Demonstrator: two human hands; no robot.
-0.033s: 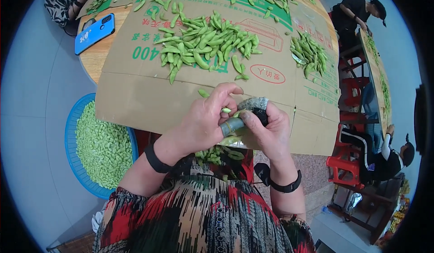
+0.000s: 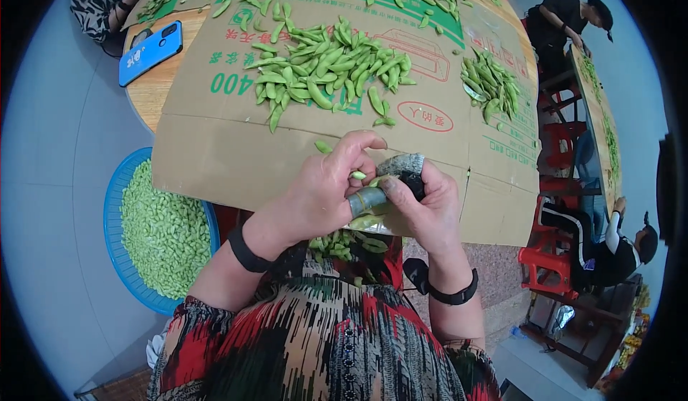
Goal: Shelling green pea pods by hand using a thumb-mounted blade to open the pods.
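Observation:
Over the near edge of the cardboard my two hands meet, both closed. My left hand [image 2: 319, 189] has curled fingers and a grey-green wrap on its thumb; a pale green bean [image 2: 357, 175] shows among its fingers. My right hand [image 2: 436, 211] pinches a green soybean pod [image 2: 377, 181] against the left thumb, its forefinger covered in a grey wrap [image 2: 401, 163]. Fingers hide most of that pod. Just below the hands lies another pod [image 2: 367, 222], and several opened pods [image 2: 340, 245] sit lower, by my lap. A pod heap [image 2: 326, 71] is spread beyond my hands.
Flattened cardboard [image 2: 215, 154] covers the wooden table. A smaller pod pile [image 2: 491, 86] lies right, a blue phone [image 2: 150, 53] left. A blue basket [image 2: 115, 247] of shelled beans stands low left. Red stools [image 2: 548, 268] and two people are at right; another person's arm is top left.

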